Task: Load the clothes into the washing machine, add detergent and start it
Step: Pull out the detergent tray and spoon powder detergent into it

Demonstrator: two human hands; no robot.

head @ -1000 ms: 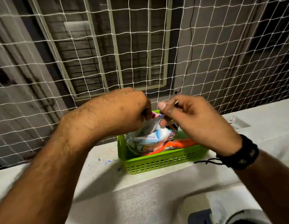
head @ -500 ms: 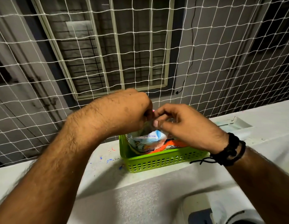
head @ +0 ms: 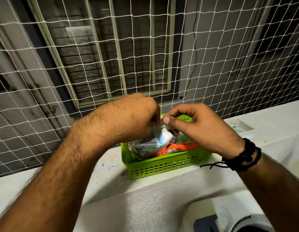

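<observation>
A white-and-blue detergent packet [head: 155, 141] stands in a green perforated basket [head: 168, 164] on the white ledge. My left hand [head: 128, 119] grips the packet's top edge from the left. My right hand [head: 195, 128] pinches the same top edge from the right, thumb and forefinger pressed together. The two hands meet above the basket, and the packet's mouth is hidden between the fingers. An orange packet [head: 180, 147] lies in the basket beside it. A white corner of the washing machine [head: 232, 215] shows at the bottom right.
The white ledge [head: 271, 124] runs across the view, with paint specks left of the basket. A white rope net [head: 145, 52] rises right behind the basket, with a barred window and grey wall beyond it. A black band circles my right wrist.
My right hand has come in toward the left hand and lowered to the packet's top edge. The small item it held between its fingers a second ago no longer shows.
</observation>
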